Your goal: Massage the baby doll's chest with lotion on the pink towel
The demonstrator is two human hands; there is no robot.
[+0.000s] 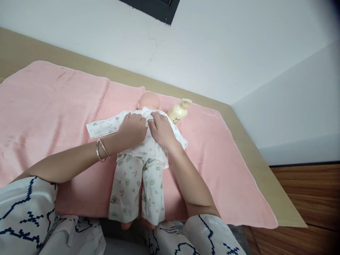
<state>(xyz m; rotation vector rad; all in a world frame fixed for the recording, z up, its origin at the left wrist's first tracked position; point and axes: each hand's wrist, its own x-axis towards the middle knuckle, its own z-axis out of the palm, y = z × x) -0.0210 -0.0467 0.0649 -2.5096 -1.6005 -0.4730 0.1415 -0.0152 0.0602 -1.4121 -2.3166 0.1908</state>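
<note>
A baby doll point(148, 100) lies on its back on a pink towel point(53, 106), dressed in a white printed shirt point(102, 128) and matching trousers point(124, 184). My left hand point(132, 129) rests on the doll's chest with its fingers curled onto the shirt near the collar. My right hand point(162, 129) lies beside it, its fingers pinching the shirt fabric at the chest. Both hands touch each other over the shirt front. Two silver bangles point(101, 150) sit on my left wrist.
A cream pump bottle point(179, 111) lies on the towel right of the doll's head. The towel covers a light wooden table point(268, 180) set against a white wall. Wooden floor point(313, 198) shows at the right. My patterned sleeves fill the bottom edge.
</note>
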